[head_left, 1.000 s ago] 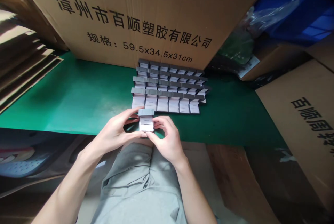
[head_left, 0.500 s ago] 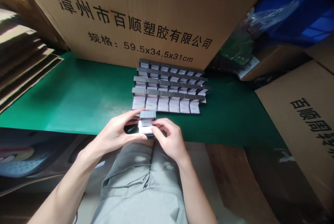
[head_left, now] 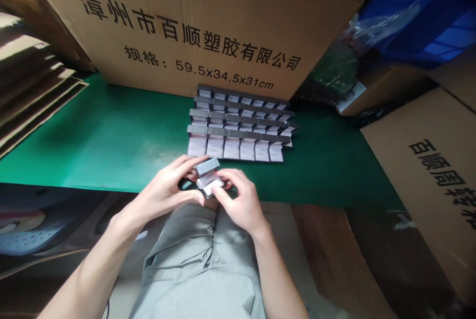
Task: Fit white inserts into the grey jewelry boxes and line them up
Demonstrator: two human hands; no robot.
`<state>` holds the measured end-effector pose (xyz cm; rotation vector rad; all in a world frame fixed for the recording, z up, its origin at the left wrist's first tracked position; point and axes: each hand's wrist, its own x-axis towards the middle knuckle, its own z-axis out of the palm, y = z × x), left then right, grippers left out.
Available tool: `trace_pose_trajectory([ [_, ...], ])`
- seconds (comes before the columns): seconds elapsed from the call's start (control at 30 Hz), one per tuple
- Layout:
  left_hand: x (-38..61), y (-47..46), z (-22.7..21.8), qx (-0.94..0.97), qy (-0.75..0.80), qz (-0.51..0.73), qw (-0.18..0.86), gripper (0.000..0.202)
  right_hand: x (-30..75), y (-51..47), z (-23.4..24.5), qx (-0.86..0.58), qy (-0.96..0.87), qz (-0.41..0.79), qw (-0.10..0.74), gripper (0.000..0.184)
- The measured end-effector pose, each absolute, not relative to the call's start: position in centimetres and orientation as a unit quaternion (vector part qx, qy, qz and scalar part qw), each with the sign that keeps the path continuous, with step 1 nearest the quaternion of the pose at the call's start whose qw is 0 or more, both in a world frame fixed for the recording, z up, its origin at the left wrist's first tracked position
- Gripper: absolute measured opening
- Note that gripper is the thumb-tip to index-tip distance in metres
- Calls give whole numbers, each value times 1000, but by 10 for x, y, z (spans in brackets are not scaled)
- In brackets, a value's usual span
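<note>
A small hinged box (head_left: 208,166) with a grey lid and a white inside is held open and tilted above the table's front edge. My left hand (head_left: 167,185) curls round its left side, the fingers at the lid and the thumb by the lower corner. On the right, my right hand (head_left: 240,195) grips the box's base, its thumb pressed on the white insert. Just beyond both hands, rows of similar open boxes (head_left: 233,146) stand side by side with lids raised. My hands hide part of the held box's sides and underside.
Behind the rows a large printed carton (head_left: 156,56) walls off the green table (head_left: 122,135). Flat cardboard sheets (head_left: 40,96) are stacked at the left. Another carton (head_left: 420,175) stands at the right, near a clear plastic bag (head_left: 338,69) and a blue bin (head_left: 412,17).
The held box has turned from nearly straight to slanted, its base swinging toward the right. My right thumb has moved onto the white insert, and the left thumb has shifted slightly down.
</note>
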<state>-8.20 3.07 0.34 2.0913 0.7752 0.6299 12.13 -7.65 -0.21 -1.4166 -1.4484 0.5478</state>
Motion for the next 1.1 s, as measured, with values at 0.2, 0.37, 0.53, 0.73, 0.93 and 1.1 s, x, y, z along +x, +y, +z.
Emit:
trace_pose_trajectory([
  [0.2, -86, 41, 7, 813, 277, 221, 462, 58, 127, -79, 2, -569, -626, 232, 481, 19],
  [0.37, -83, 36, 12, 800, 298, 190, 484, 60, 127, -82, 7, -553, -667, 193, 461, 26],
  [0.53, -82, 33, 9, 801, 313, 197, 471, 68, 128, -83, 9, -535, -705, 172, 433, 30],
  [0.73, -79, 33, 12, 806, 304, 218, 459, 62, 128, -84, 4, -541, -689, 118, 467, 31],
  [0.93, -81, 34, 8, 808, 300, 221, 456, 60, 133, -85, 11, -556, -702, 164, 414, 28],
  [1.1, -83, 35, 4, 814, 291, 223, 451, 57, 130, -83, 17, -566, -701, 187, 391, 27],
])
